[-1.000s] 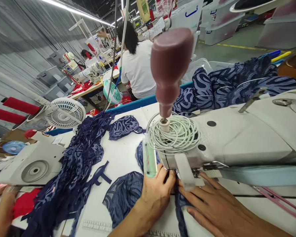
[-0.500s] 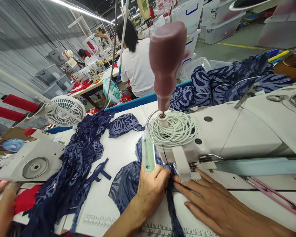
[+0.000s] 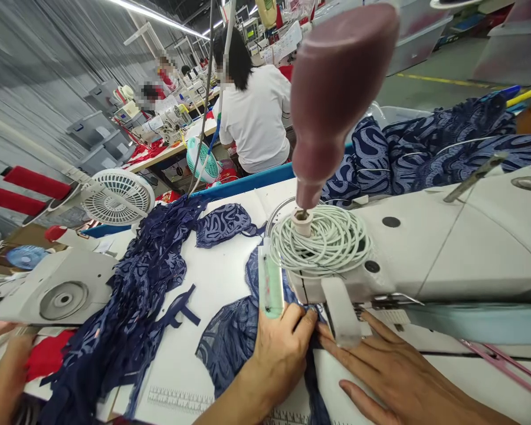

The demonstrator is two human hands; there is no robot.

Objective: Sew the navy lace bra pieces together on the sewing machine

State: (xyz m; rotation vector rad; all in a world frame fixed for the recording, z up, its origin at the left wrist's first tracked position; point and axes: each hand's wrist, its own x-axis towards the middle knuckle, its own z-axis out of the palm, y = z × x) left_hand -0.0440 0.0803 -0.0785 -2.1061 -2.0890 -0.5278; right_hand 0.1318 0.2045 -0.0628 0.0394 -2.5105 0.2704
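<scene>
A piece of dark blue patterned lace fabric (image 3: 230, 345) lies on the white table under the head of a white sewing machine (image 3: 425, 260). My left hand (image 3: 281, 354) presses on the fabric right at the needle area, fingers bent and pinched on the cloth. My right hand (image 3: 393, 378) lies flat on the machine bed beside it, fingers stretched toward the needle, touching the fabric's edge. A coil of white cord (image 3: 323, 239) and a maroon thread cone (image 3: 336, 88) sit on top of the machine.
A heap of the same blue lace (image 3: 141, 295) runs down the table's left side, and more lies behind the machine (image 3: 425, 147). A white fan (image 3: 117, 198) stands at the left. Another person's hands (image 3: 4, 366) work at the lower left. A person in white (image 3: 256, 118) sits ahead.
My view moved closer to the machine. Both hands stayed at the needle, shifting slightly with the fabric; the lace under them has bunched a little nearer my left hand.
</scene>
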